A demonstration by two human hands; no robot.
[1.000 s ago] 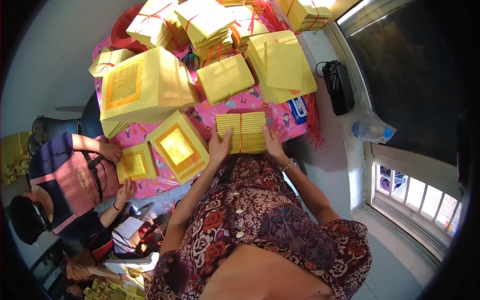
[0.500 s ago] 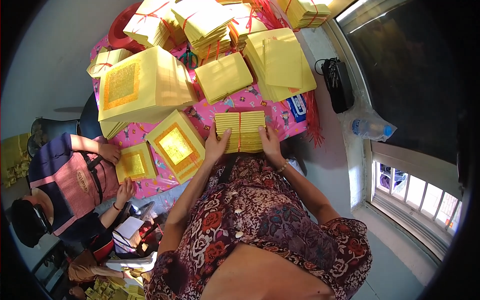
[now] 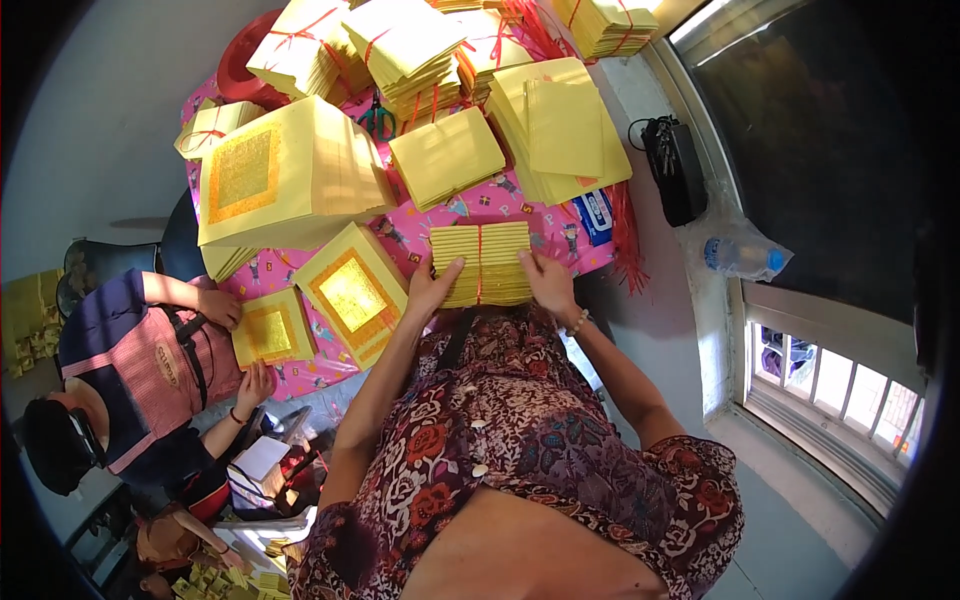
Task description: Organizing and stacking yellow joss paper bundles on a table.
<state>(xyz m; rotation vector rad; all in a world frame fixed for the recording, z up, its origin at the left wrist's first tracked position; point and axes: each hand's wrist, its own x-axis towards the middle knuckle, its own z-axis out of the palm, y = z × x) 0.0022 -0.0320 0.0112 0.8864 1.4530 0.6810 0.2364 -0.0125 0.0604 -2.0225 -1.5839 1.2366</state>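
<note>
A bundle of folded yellow paper [image 3: 502, 262], its rolled-looking folds stacked in rows, sits at the table's near edge. A thin red string [image 3: 480, 250] runs around its middle. My left hand [image 3: 431, 288] grips the bundle's left side, thumb on top and the other fingers mostly hidden. On the opposite side, my right hand [image 3: 553, 288] holds the right edge with its thumb at the top face. Just beyond lies a loose stack of plain yellow sheets [image 3: 447, 157]. To the left rests a stack of yellow paper with a gold square [image 3: 350, 292].
A pink patterned cloth [image 3: 408, 222] covers the table. Tall paper stacks [image 3: 345, 160] and red-tied bundles [image 3: 408, 50] crowd the far side, near scissors [image 3: 377, 120]. Red strings [image 3: 625, 250] hang off the right edge. A co-worker [image 3: 150, 340] handles gold-square paper [image 3: 268, 325] at left.
My right hand has shifted slightly outward and its fingers have moved along the bundle's right edge. The left hand and the bundle stay nearly in place. A person at lower left has moved an arm.
</note>
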